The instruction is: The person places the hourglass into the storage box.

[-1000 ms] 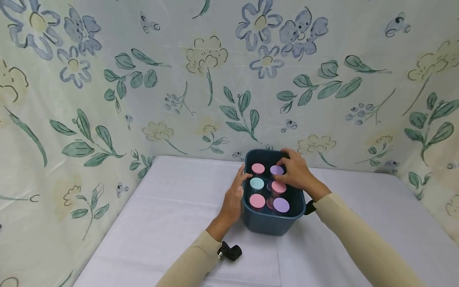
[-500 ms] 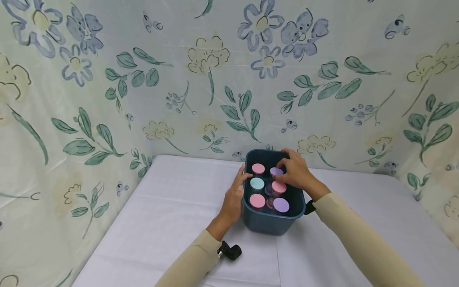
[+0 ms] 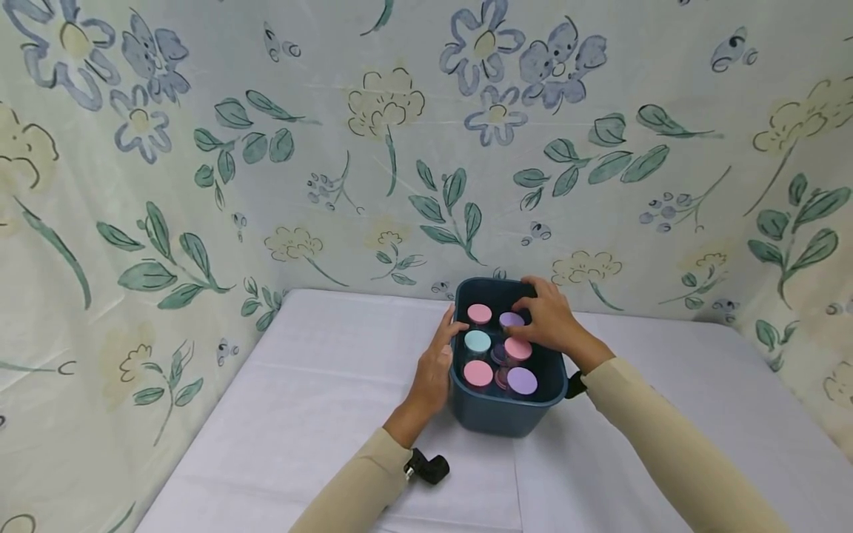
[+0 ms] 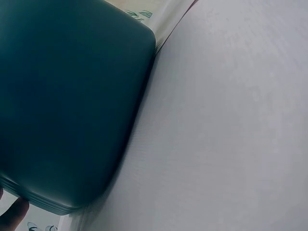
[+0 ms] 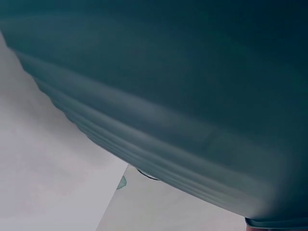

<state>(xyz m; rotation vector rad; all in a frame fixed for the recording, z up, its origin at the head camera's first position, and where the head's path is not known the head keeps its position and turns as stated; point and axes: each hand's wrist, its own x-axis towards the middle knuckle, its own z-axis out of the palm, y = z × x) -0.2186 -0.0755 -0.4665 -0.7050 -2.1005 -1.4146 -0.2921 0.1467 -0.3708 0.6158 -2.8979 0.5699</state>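
A dark teal bin (image 3: pixel 500 416) stands on the white-covered table, holding several small jars with coloured lids. My left hand (image 3: pixel 433 370) grips its left wall, with the thumb over the rim and the fingers outside. A fingertip (image 4: pixel 17 211) shows near the rim in the left wrist view. Inside the bin, my right hand (image 3: pixel 552 318) pinches a purple-lidded jar (image 3: pixel 510 320) between thumb and fingers, at the back right. Close by are a pink-lidded jar (image 3: pixel 479 314), a light-blue-lidded jar (image 3: pixel 477 341) and a second purple-lidded jar (image 3: pixel 522 381). The bin's wall fills most of the right wrist view.
A lower layer of jars (image 3: pixel 499 354) partly shows between the upper lids. White cloth (image 3: pixel 320 385) covers the table. Behind it rises a flower-printed curtain (image 3: pixel 400 185), close to the bin's far side. Black wrist cameras (image 3: pixel 429 468) sit on both sleeves.
The pinched purple-lidded jar has shifted slightly left and toward me, with my right hand moving a little along with it. My left hand and the bin have stayed in place.
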